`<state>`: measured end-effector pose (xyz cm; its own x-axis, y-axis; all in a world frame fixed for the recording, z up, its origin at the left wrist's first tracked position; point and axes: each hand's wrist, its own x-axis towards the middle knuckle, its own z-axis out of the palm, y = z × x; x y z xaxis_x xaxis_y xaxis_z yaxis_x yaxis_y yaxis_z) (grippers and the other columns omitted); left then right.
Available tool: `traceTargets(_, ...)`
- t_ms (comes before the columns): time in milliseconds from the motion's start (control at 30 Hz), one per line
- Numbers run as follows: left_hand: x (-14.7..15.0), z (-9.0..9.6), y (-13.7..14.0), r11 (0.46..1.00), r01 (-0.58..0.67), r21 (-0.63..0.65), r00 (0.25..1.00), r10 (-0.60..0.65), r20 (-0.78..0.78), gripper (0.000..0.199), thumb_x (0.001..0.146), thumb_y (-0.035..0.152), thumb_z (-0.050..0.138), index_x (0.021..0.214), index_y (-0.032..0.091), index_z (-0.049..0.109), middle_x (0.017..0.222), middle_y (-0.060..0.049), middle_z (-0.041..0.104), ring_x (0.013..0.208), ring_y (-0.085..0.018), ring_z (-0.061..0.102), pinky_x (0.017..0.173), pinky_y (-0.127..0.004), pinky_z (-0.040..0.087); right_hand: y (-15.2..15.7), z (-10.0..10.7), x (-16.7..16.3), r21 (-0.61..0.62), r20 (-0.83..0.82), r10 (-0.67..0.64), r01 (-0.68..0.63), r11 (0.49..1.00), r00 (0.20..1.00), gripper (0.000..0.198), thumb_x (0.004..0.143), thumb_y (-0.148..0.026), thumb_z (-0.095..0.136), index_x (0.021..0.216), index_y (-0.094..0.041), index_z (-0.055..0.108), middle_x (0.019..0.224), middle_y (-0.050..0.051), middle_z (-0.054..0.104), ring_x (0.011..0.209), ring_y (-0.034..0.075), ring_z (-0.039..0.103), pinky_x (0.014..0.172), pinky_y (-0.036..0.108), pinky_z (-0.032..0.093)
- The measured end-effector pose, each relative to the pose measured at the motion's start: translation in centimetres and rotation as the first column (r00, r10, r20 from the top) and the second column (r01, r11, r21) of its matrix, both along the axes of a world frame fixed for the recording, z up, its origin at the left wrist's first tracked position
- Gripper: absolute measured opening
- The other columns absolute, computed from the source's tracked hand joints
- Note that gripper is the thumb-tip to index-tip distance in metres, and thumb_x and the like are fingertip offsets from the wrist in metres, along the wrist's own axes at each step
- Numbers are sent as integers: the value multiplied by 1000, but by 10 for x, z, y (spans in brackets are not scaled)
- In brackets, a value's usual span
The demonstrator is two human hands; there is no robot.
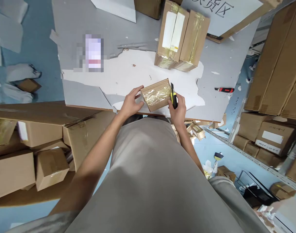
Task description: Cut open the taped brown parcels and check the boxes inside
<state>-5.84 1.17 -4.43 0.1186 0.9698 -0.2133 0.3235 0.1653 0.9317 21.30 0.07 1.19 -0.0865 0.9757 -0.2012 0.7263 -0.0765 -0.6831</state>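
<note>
A small cardboard box point(156, 94) wrapped in shiny clear tape sits tilted near the table's front edge, in front of my body. My left hand point(132, 103) is at its left end, fingers and thumb apart; the index fingertip meets the upper left corner, while the thumb is beside the end face. At the other end, my right hand point(178, 108) is closed around a yellow and black utility knife point(174, 98), its dark blade end pointing away from me. The right thumb is against the box's lower right corner. Whether the box touches the table I cannot tell.
Two taped cartons point(181, 38) stand behind the box on torn white paper point(128, 69). A red and black utility knife point(224, 90) lies at right. A blurred-out item point(94, 53) is at left. Cartons fill a large open box point(87, 129) below left and shelves point(266, 132) at right.
</note>
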Motion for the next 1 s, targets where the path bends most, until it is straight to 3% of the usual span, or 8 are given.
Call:
traceTargets(100,-5,3,13,999,-43,-24,998,44,50,47,102,44,67,141,21,76,149,-15,75,143,-30,71,121,-50,62,-8,21,-12,53,44,-87,84,995,995,52,122,-45,42,170,-28,53,160,20,61,156,35,61,128,59,56)
traceTargets(167,-7,9,23,997,-71,-38,996,72,50,40,104,49,69,128,19,81,135,-14,81,132,-29,76,115,-46,65,-15,36,-23,18,46,-25,24,1000,999,52,122,-44,41,169,-28,55,160,19,65,154,34,64,128,56,56)
traceTargets(300,-10,17,41,996,-65,-63,994,70,86,45,96,59,85,112,17,84,117,-13,85,114,-28,81,107,-43,69,-22,54,-45,-131,29,146,-142,981,989,53,120,-46,47,170,-32,58,158,11,74,146,35,72,123,53,60)
traceTargets(433,-17,16,49,993,-28,-113,987,46,153,51,84,65,96,101,18,87,106,-12,87,104,-31,84,105,-47,71,-18,51,-65,-222,58,210,-192,956,976,53,120,-43,48,171,-32,58,153,10,78,137,39,78,116,55,63)
traceTargets(600,-22,10,51,990,-15,-142,979,43,199,51,79,65,98,98,18,90,105,-12,88,104,-34,85,107,-53,70,-11,48,-80,-252,132,223,-185,950,966,53,120,-42,49,170,-29,60,142,12,83,129,40,80,113,55,63)
traceTargets(800,-21,8,50,989,-30,-142,978,58,199,42,81,57,98,97,18,90,105,-12,88,106,-33,84,107,-50,70,-11,55,-87,-280,196,268,-208,937,943,54,119,-37,44,170,-24,59,141,16,83,122,40,80,110,53,63)
traceTargets(1000,-17,7,49,991,-64,-115,985,82,154,30,86,46,93,99,19,91,103,-9,89,106,-31,84,105,-48,71,1,67,-107,-359,316,314,-194,913,895,50,119,-29,43,166,-22,61,128,16,85,114,37,81,103,47,63)
